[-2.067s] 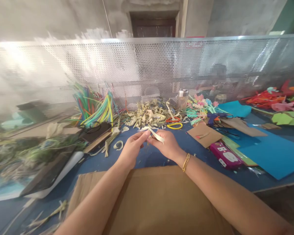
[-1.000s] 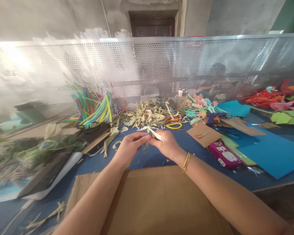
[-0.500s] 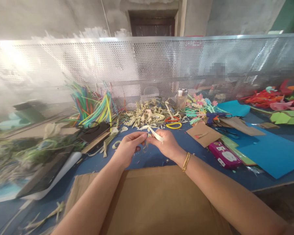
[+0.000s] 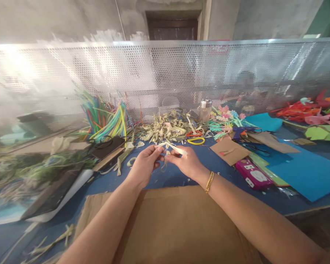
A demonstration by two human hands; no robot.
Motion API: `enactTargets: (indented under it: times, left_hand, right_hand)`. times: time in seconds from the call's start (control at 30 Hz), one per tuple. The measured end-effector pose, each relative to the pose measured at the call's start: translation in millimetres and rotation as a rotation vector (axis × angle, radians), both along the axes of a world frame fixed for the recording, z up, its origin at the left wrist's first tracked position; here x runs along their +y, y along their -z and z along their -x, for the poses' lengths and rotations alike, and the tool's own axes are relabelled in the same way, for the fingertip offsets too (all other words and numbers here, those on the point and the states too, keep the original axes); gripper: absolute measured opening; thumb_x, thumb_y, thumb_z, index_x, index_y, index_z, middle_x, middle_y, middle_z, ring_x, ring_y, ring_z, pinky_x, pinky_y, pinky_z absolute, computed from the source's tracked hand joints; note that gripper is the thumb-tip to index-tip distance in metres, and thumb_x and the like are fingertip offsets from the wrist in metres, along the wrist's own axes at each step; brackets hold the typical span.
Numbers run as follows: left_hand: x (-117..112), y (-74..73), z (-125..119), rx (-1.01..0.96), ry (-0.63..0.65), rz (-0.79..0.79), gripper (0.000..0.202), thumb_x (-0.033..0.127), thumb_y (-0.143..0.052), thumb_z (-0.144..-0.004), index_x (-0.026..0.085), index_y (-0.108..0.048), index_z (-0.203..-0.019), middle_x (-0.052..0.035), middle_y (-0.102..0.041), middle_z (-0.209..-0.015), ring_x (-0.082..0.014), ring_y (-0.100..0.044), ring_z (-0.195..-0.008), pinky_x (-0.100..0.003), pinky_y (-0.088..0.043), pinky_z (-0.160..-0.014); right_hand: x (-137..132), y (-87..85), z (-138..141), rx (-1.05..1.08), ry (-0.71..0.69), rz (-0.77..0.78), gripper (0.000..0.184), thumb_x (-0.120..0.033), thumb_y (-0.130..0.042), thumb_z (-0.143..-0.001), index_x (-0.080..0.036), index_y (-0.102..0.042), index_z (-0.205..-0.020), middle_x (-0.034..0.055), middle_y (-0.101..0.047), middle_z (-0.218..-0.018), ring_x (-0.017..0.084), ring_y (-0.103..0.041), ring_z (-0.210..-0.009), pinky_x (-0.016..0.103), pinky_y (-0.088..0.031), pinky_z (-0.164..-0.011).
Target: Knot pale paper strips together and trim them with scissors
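Pinching the pale strip [image 4: 177,149], my right hand [image 4: 187,162] grips below its fold, my left hand [image 4: 143,165] its left end. Likely light, pliable and easily torn, it is best held near the fold. Beyond my hands lies a pile [image 4: 165,128]; nearer me, table [image 4: 172,180] then cardboard edge [image 4: 178,190], probably leaving room for small movements.

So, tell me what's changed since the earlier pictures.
The left hand has risen slightly and now seems to pinch the left end of the pale husk-like strip. The strip's right end, drooping over the right hand before, lies flatter. The cardboard sheet and yellow loop stayed put.
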State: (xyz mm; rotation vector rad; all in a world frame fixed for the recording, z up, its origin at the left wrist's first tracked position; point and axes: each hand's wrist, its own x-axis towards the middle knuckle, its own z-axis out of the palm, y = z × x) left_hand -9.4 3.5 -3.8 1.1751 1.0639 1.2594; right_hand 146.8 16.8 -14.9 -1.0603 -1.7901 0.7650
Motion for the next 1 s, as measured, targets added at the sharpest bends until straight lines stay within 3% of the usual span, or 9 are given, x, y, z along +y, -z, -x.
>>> enactTargets:
  times: [0.23, 0.43, 0.8, 1.0]
  left_hand:
    - [1.7, 1.5, 0.6, -0.112, -0.003, -0.035, 0.026, 0.032, -0.078, -0.069, 0.016, -0.062, -0.081, 0.0017, -0.059, -0.069, -0.0055, -0.051, -0.061, -0.016, -0.039, -0.056]
    - [-2.9, -5.6, -1.3, -0.156, 0.016, -0.018, 0.029, 0.033, -0.078, -0.068, 0.014, -0.068, -0.087, -0.0024, -0.062, -0.077, -0.0091, -0.056, -0.067, -0.018, -0.041, -0.056]
    - [0.0, -0.9, -1.5, -0.101, -0.081, -0.068, 0.032, 0.028, -0.087, -0.052, 0.015, -0.068, -0.075, -0.0018, -0.069, -0.074, -0.0112, -0.06, -0.064, -0.023, -0.046, -0.063]
    - [2.3, 0.8, 0.1, -0.001, -0.134, -0.066, 0.03, 0.03, -0.086, -0.052, 0.017, -0.074, -0.076, -0.0035, -0.072, -0.077, -0.0139, -0.06, -0.067, -0.025, -0.046, -0.064]
  right_hand:
    - [-0.3, 0.3, -1.6, -0.048, 0.039, 0.019, 0.025, -0.038, -0.065, -0.076, -0.017, -0.06, -0.063, -0.0019, -0.055, -0.063, 0.01, -0.044, -0.058, 0.024, -0.03, -0.057]
    - [0.5, -0.9, -3.7, -0.095, 0.049, -0.039, 0.031, -0.037, -0.064, -0.078, -0.017, -0.055, -0.056, -0.0021, -0.054, -0.061, 0.01, -0.045, -0.059, 0.024, -0.028, -0.057]
    - [-1.6, -0.1, -0.6, -0.168, 0.073, -0.13, 0.028, -0.031, -0.065, -0.08, -0.017, -0.058, -0.057, -0.0015, -0.054, -0.063, 0.01, -0.048, -0.061, 0.024, -0.032, -0.06]
    - [-1.9, -0.6, -0.8, -0.223, 0.097, -0.228, 0.027, -0.03, -0.063, -0.082, -0.017, -0.056, -0.059, -0.0011, -0.055, -0.066, 0.011, -0.049, -0.063, 0.024, -0.032, -0.062]
